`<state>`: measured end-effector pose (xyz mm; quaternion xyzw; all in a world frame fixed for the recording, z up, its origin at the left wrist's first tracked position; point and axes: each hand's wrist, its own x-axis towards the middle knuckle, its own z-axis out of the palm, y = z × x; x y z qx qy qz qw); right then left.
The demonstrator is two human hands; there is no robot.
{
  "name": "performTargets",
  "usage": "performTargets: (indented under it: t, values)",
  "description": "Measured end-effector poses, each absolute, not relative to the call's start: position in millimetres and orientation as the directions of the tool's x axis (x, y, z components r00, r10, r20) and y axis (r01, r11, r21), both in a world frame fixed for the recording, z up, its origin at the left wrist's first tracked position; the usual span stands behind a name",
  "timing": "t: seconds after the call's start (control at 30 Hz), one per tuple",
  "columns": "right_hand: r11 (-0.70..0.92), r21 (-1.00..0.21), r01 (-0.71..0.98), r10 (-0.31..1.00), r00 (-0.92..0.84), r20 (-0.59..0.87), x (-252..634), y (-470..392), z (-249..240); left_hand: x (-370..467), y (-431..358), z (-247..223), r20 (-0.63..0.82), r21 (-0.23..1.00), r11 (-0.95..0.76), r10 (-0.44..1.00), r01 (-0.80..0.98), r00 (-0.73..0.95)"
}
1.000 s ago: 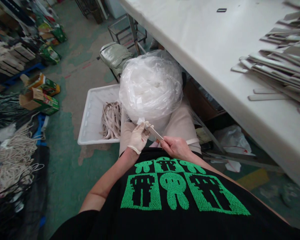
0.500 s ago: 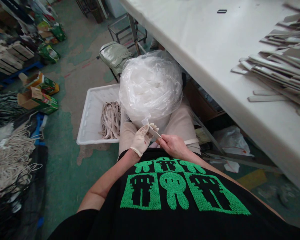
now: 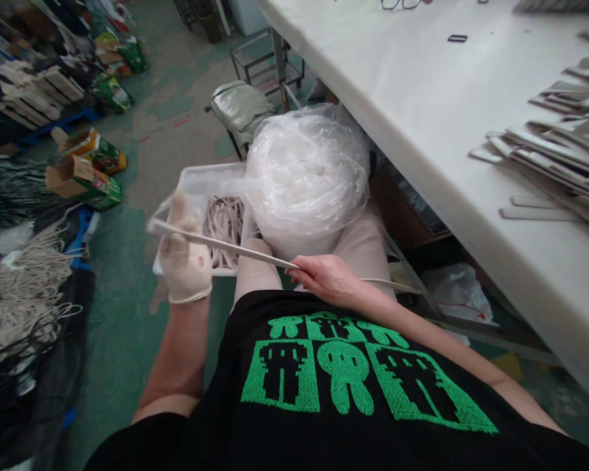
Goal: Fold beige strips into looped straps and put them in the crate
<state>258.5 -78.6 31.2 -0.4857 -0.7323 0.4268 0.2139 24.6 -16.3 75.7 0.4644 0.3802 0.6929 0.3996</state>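
My left hand (image 3: 184, 268), in a pale glove, is raised at the left, palm partly towards me and blurred by motion. Its fingers are curled at one end of a flat grey-beige strap (image 3: 230, 247). A see-through film strip seems to stretch from near this hand towards the large plastic-wrapped bundle (image 3: 309, 170) on my lap. My bare right hand (image 3: 324, 275) pinches the strap in front of my belly, and the strap's other part comes out behind it to the right. How firmly the left fingers grip is smeared.
A white plastic bin (image 3: 196, 175) with several similar straps (image 3: 226, 222) stands left of my knees. The white table (image 3: 397, 111) at my right carries a pile of flat strips (image 3: 564, 157). Open cartons (image 3: 86, 180) and bundled cords (image 3: 24, 294) lie at the left.
My left hand has moved from beside the right hand out to the left, with the strap now stretched between them. The right hand stays in front of my belly. The view has shifted slightly.
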Motion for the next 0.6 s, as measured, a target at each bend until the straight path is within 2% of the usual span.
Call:
performTargets:
  t: [0.03,0.1,0.17,0.23,0.3,0.37,0.4,0.5,0.6]
  values:
    - [0.194,-0.843,0.501,0.870,-0.485,-0.089,252,-75,36,10,-21,91,0.453,0.866,-0.494,0.840,-0.074,-0.300]
    - [0.246,-0.865,0.438,0.813,-0.579,-0.062,238,-69,42,-16,-34,111,0.581,0.806,-0.569,0.711,0.162,-0.397]
    - [0.275,-0.879,0.389,0.764,-0.643,-0.046,226,-63,45,-36,-46,112,0.567,0.816,-0.535,0.666,0.218,-0.485]
    - [0.270,-0.879,0.393,0.739,-0.670,-0.072,218,-60,43,-52,-53,94,0.377,0.897,-0.442,0.736,0.023,-0.562]
    - [0.242,-0.863,0.444,0.738,-0.661,-0.133,216,-59,39,-63,-57,64,0.048,0.919,-0.265,0.810,-0.291,-0.585]
    - [0.214,-0.838,0.502,0.746,-0.638,-0.192,220,-60,37,-66,-62,32,-0.287,0.834,-0.079,0.784,-0.546,-0.551]
    - [0.203,-0.825,0.528,0.752,-0.624,-0.214,221,-60,36,-64,-65,17,-0.410,0.773,-0.012,0.754,-0.635,-0.514]
    - [0.197,-0.765,0.613,0.793,-0.559,-0.243,220,-60,35,-43,-76,-12,-0.621,0.597,0.124,0.697,-0.793,-0.359]
    - [0.224,-0.686,0.693,0.840,-0.494,-0.225,205,-58,30,-12,-84,-22,-0.704,0.461,0.236,0.684,-0.856,-0.190]
